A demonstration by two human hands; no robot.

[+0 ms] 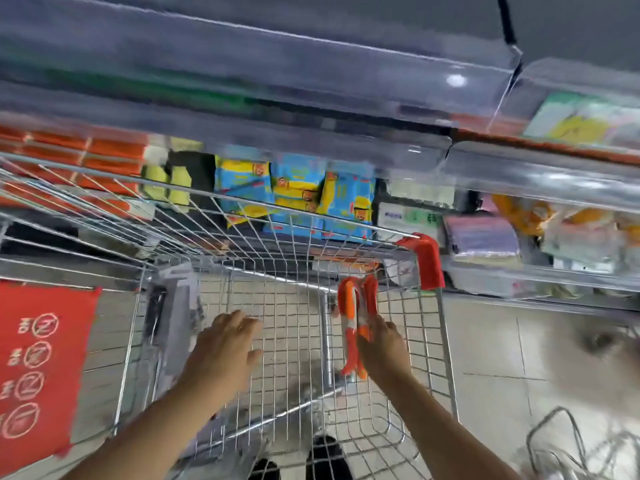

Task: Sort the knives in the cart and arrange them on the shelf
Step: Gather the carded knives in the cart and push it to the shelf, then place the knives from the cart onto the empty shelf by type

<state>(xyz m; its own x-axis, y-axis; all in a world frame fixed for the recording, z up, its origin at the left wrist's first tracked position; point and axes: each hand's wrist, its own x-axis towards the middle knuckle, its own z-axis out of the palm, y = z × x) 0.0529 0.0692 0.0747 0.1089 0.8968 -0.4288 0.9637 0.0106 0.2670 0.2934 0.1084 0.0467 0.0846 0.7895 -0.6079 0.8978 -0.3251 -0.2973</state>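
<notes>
Both my arms reach down into a wire shopping cart [291, 216]. My right hand [382, 344] grips a bundle of orange-and-white handled knives [355, 320], held upright above the cart's right side. My left hand [225, 344] hovers over the cart floor with its fingers relaxed and nothing in it. Grey packaged items [176, 317], blurred, lie along the cart's left wall. The shelf [519, 168] rises just beyond the cart, with clear plastic front guards.
Blue-and-yellow packets [298, 192] and orange boxes [86, 154] fill the shelf behind the cart. A red sign [38, 368] hangs on the cart's left. A red corner bumper [427, 258] caps the cart's right corner. Wire racks [568, 445] lie on the tiled floor at lower right.
</notes>
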